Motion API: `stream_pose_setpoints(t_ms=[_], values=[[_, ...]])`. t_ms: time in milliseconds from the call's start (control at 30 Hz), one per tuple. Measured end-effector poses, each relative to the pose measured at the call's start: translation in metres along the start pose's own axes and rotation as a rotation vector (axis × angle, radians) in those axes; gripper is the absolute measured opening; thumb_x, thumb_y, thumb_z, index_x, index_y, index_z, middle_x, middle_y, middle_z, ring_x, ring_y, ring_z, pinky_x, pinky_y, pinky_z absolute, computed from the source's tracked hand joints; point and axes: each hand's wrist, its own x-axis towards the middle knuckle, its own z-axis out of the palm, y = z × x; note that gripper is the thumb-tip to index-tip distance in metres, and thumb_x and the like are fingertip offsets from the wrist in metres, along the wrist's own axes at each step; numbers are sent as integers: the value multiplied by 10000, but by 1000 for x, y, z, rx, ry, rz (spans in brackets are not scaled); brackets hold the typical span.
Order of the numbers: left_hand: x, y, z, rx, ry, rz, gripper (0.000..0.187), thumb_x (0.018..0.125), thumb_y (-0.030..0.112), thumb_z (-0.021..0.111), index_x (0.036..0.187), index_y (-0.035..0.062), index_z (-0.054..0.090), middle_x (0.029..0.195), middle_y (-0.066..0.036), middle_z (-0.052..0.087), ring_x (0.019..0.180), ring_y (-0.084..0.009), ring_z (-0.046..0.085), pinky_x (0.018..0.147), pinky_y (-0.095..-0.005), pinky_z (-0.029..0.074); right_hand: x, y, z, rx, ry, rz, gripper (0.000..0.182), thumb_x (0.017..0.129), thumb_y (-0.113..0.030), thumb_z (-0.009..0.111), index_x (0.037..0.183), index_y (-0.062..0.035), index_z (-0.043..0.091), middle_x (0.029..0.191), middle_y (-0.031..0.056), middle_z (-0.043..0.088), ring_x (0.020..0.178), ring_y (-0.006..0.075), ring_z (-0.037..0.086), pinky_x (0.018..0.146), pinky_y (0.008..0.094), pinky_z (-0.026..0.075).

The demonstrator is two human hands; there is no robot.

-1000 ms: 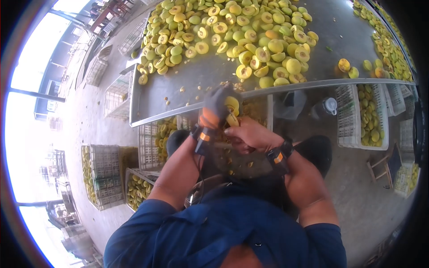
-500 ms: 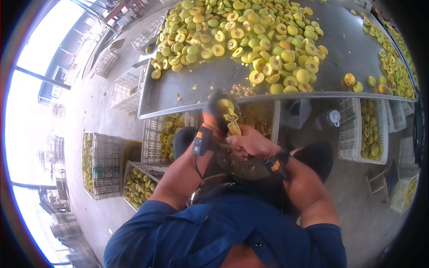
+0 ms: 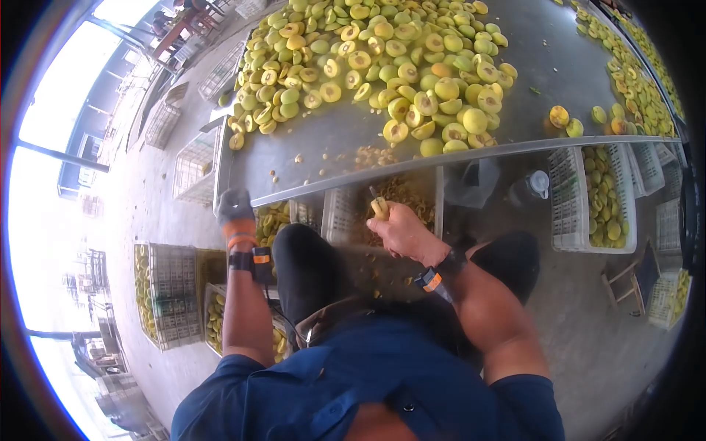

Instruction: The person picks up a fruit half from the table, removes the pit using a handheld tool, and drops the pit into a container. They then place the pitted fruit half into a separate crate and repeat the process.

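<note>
My right hand [image 3: 406,234] is closed around the short yellowish handle of a pitting tool [image 3: 379,207], whose thin dark tip points up. It is above a crate [image 3: 340,220] of brownish pits and scraps. My left hand [image 3: 235,207], in a dark grey glove with an orange cuff, is by the near left corner of the metal table [image 3: 294,165]. Its fingers are foreshortened, and I cannot make out whether anything is in them. Below and beside this hand is a crate of fruit halves [image 3: 271,220]. A large heap of green-yellow halved stone fruit [image 3: 382,70] covers the table's far part.
Loose pits [image 3: 373,156] lie near the table edge. Stacked fruit crates [image 3: 173,294] stand on the floor at left. Another fruit crate [image 3: 570,213], a clear lidded jug [image 3: 539,182] and a small wooden stool [image 3: 631,283] are at right. More fruit [image 3: 640,92] lines the table's right side.
My left hand has moved left, away from the tool, to the table's corner. The fruit piece it held at the tool no longer shows. My right hand still grips the tool. The view has shifted slightly.
</note>
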Motion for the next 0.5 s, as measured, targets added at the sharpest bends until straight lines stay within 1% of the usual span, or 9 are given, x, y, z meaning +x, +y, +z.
stream_pose_setpoints(t_ms=[67,133,167,200,233,300,400,433,500], values=[[22,6,42,-63,-36,235,247,989,145,732,1173,-16,771,1047,-91,788,959,-161,714,867,-280,557,12,11,-4,-95,78,-177,244,961,-199,671,988,42,645,808,178,691,685,311,671,651,434,531],[9,85,80,-284,-315,76,337,963,230,746,1243,43,766,1147,-131,792,1027,-256,745,931,-347,563,14,11,-6,-137,150,-244,254,961,-196,674,1030,47,653,891,200,717,826,354,696,778,448,539],[12,99,112,-355,-464,126,385,950,216,761,1293,44,738,1175,-131,790,1057,-257,751,929,-344,575,12,5,-6,-128,185,-226,259,962,-194,676,1054,47,657,935,206,727,894,369,696,835,451,531],[2,139,131,-243,-554,90,388,941,221,768,1292,58,742,1175,-141,790,1046,-266,758,913,-358,587,11,1,-7,-123,212,-226,260,963,-190,675,1079,43,661,965,210,734,932,376,698,866,451,528],[8,129,179,-307,-587,308,414,959,164,778,1339,20,702,1136,-114,793,979,-177,731,858,-314,580,11,-3,-8,-119,238,-226,263,965,-186,674,1103,39,666,996,213,741,970,383,699,897,450,525],[-1,176,214,-171,-645,361,406,938,155,791,1317,28,719,1148,-146,797,962,-228,754,843,-352,593,12,-4,-12,-120,269,-253,268,969,-175,667,1152,22,676,1030,213,748,985,379,707,907,443,530],[-1,213,244,59,-836,392,401,911,135,800,1295,34,739,1173,-169,793,957,-259,764,855,-382,605,17,-7,-17,-87,306,-238,287,974,-168,668,1201,8,671,1043,204,752,1010,373,710,920,441,528],[-1,211,253,82,-847,415,398,893,113,802,1278,28,751,1156,-155,797,957,-234,763,863,-365,616,17,-10,-19,-77,317,-233,289,975,-168,668,1205,8,668,1045,211,750,1010,380,710,918,442,529],[7,185,271,-75,-953,404,475,857,239,827,1283,44,748,1179,-170,785,1043,-296,754,927,-390,591,16,-17,-22,-54,334,-223,294,977,-167,669,1215,6,660,1049,223,746,1011,393,710,914,445,530]])
